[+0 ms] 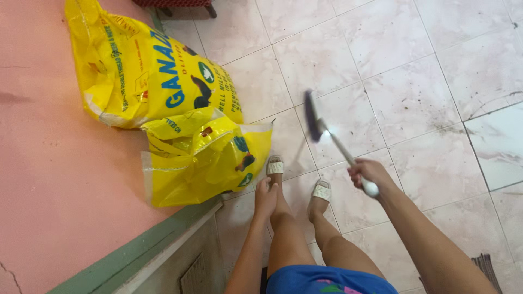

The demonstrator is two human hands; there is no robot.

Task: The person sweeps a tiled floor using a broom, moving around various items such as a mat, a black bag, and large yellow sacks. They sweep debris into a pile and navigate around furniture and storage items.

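Our right hand [366, 173] grips a brush [312, 115] by its handle; our left hand [265, 197] hangs relaxed beside yellow sacks [180, 109].

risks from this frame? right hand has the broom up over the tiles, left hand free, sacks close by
1. The broom is held one-handed in the right hand with its head blurred above the tiled floor; a loose grip could let it slip.
2. The yellow sacks sit close to its head; the nearer one looks open on top and could be clipped or tipped.
3. The left hand hangs free, bracing nothing, and both sandalled feet lie under the broom.
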